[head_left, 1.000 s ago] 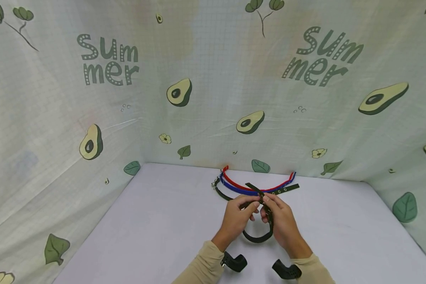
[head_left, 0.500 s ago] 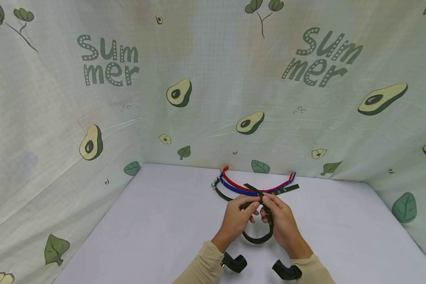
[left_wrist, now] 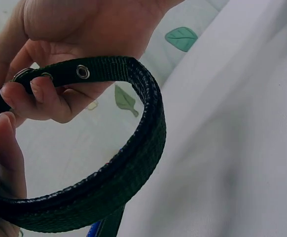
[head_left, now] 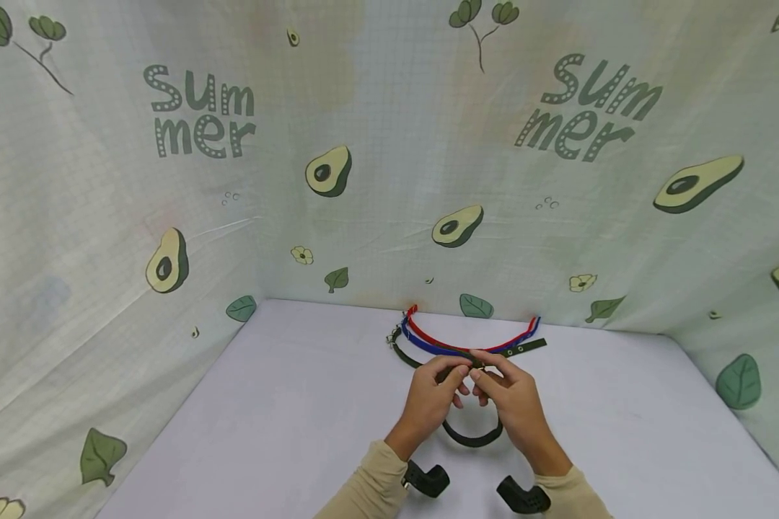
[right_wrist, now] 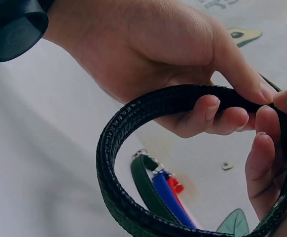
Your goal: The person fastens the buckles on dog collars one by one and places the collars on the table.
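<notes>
A dark green webbing collar [head_left: 472, 440] hangs in a loop below both hands. My left hand [head_left: 428, 396] pinches one part of it between thumb and fingers, while my right hand [head_left: 518, 405] pinches it right alongside, fingertips nearly meeting. In the left wrist view, metal-ringed eyelets [left_wrist: 83, 72] show on the strap, which runs across the right hand's [left_wrist: 91, 34] fingers. The right wrist view has the left hand [right_wrist: 148, 54] gripping the collar's padded band [right_wrist: 114, 163]. The spot where the fingertips meet is mostly hidden by the fingers.
Behind the hands, a red collar [head_left: 508, 343], a blue collar [head_left: 428, 345] and another dark green collar [head_left: 528, 347] lie curved on the white table [head_left: 285, 404]. A printed curtain [head_left: 389, 144] stands along the back. Black camera mounts [head_left: 430, 481] jut from both wrists.
My right hand's fingers have shifted, the index finger now reaching across toward the left hand. The strap end that stuck up above the hands no longer shows. The left hand has barely moved.
</notes>
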The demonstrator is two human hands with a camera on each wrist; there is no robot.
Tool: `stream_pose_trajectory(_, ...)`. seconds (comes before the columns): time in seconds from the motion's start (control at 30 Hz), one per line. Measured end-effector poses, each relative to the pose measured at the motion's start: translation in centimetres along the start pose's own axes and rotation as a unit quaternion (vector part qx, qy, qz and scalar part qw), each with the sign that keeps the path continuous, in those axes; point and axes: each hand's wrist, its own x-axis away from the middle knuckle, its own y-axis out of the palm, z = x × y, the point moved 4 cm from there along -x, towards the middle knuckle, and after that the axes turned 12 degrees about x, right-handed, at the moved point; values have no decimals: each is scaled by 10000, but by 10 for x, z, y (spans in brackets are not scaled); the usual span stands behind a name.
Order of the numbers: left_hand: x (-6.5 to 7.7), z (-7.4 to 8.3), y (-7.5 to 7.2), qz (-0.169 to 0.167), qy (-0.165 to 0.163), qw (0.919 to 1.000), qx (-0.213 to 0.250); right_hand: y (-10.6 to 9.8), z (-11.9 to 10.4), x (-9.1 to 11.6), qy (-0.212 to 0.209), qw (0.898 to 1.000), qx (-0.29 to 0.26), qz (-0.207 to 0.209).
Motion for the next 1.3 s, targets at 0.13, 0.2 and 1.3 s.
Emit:
stream_pose_trajectory(0.13,1,1,-2,-13,-38,10000,56,0,1,0,-58,9999,118,-48)
stream_pose_trajectory(0.2,1,2,-2,16,-62,9998,161,0,2,0,-33,9999,135,-51)
stream_pose_trajectory(1.3,-4,-2,-12,-425,-693,9959,407,-9,3,0,-1163,9664,2240,491)
